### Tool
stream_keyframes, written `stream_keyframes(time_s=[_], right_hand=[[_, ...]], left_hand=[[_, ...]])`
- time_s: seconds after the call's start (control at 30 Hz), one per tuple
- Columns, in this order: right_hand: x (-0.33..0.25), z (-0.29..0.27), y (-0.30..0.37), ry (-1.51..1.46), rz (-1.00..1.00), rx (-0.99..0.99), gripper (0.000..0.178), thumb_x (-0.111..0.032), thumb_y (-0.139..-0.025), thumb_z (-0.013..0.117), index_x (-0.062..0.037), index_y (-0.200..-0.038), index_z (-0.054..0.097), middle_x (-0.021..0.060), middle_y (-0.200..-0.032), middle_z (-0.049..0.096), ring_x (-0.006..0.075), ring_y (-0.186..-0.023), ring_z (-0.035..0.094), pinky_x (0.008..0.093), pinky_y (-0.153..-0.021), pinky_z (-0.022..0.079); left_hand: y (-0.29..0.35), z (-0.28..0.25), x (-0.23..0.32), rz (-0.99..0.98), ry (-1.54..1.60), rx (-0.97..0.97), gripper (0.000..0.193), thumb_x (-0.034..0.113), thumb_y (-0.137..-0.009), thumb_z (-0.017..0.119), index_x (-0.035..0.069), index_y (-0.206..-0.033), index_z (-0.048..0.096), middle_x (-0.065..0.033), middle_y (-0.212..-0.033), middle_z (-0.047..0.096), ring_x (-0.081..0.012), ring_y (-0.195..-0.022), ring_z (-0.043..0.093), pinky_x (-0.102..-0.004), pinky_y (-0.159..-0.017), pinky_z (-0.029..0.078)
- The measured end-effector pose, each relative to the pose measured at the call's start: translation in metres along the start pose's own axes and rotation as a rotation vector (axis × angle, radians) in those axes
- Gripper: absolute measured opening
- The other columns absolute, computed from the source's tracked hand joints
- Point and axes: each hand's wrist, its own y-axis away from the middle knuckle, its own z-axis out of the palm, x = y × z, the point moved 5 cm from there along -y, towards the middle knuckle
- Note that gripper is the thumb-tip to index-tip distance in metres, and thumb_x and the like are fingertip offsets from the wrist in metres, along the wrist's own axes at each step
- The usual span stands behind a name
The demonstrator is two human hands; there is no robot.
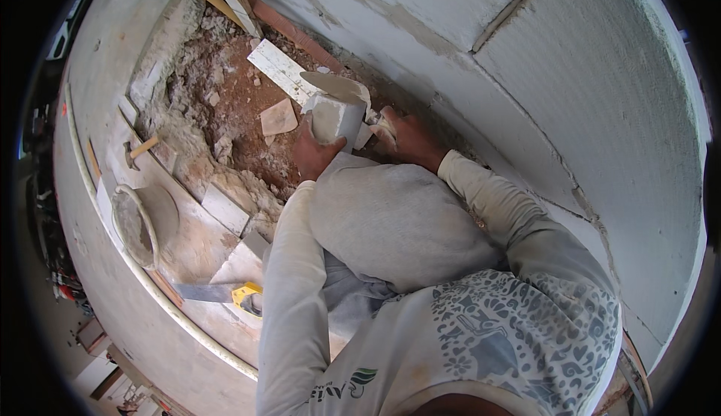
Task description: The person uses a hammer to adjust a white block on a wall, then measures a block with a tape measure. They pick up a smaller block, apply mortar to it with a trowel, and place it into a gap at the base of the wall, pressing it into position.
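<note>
My left hand (315,152) is closed round the near-left side of a pale grey block (347,122), with grey mortar on its face. To its right, my right hand (409,140) is wrapped round the handle end of a trowel. The trowel's mortar-coated blade (334,85) lies across the far top of the block. My fingers partly hide the handle. Both hands are just beyond my bent knee, over broken ground beside the wall.
A block wall (556,93) rises close on the right. Left of the broken earth (225,100) are a white board (279,69), a tile piece (279,118), a hammer (139,151), a bucket (161,221), a yellow-handled handsaw (206,293) and a long pale hose (188,326).
</note>
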Motion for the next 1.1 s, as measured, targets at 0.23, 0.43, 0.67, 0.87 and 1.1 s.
stream_keyframes(time_s=[0.23, 0.43, 0.67, 0.87, 1.1], right_hand=[[-0.016, -0.006, 0.009, 0.087, 0.025, -0.029, 0.041, -0.038, -0.098, 0.065, -0.0025, -0.116, 0.053, 0.0272, -0.081, 0.069, 0.0480, -0.075, 0.069, 0.0553, -0.064, 0.052], [-0.032, -0.020, 0.012, 0.011, -0.113, 0.124, 0.041, -0.038, -0.098, 0.065, -0.0027, -0.116, 0.054, 0.0272, -0.081, 0.069, 0.0479, -0.075, 0.069, 0.0565, -0.064, 0.052], [-0.012, -0.011, 0.002, 0.129, -0.025, -0.023, 0.041, -0.037, -0.099, 0.065, -0.0024, -0.118, 0.053, 0.0256, -0.081, 0.069, 0.0467, -0.072, 0.069, 0.0537, -0.062, 0.053], [-0.017, -0.006, -0.002, 0.277, 0.070, -0.170, 0.042, -0.037, -0.100, 0.063, -0.0005, -0.118, 0.054, 0.0275, -0.080, 0.069, 0.0489, -0.078, 0.068, 0.0565, -0.069, 0.052], [-0.037, -0.019, -0.004, 0.017, -0.057, -0.024, 0.044, -0.038, -0.100, 0.062, 0.0000, -0.119, 0.055, 0.0271, -0.080, 0.069, 0.0487, -0.078, 0.069, 0.0572, -0.069, 0.052]], left_hand=[[0.004, 0.000, 0.001, -0.017, -0.049, 0.016, 0.103, 0.041, -0.061, 0.089, 0.005, -0.147, 0.046, -0.0201, -0.138, 0.061, -0.0369, -0.125, 0.061, -0.0458, -0.105, 0.048], [0.003, -0.001, 0.002, -0.056, -0.016, -0.030, 0.104, 0.041, -0.061, 0.088, 0.005, -0.148, 0.045, -0.0216, -0.138, 0.060, -0.0380, -0.126, 0.060, -0.0470, -0.106, 0.047], [0.004, -0.002, 0.001, 0.046, -0.044, 0.092, 0.097, 0.033, -0.062, 0.090, 0.003, -0.145, 0.048, -0.0261, -0.127, 0.066, -0.0415, -0.117, 0.065, -0.0471, -0.100, 0.051], [0.008, -0.001, 0.007, 0.054, 0.002, 0.045, 0.099, 0.034, -0.062, 0.090, 0.003, -0.146, 0.048, -0.0248, -0.131, 0.064, -0.0408, -0.120, 0.063, -0.0470, -0.102, 0.050], [0.015, -0.002, 0.009, 0.054, 0.002, 0.033, 0.099, 0.034, -0.062, 0.090, 0.003, -0.146, 0.048, -0.0240, -0.133, 0.063, -0.0396, -0.122, 0.063, -0.0472, -0.103, 0.049]])
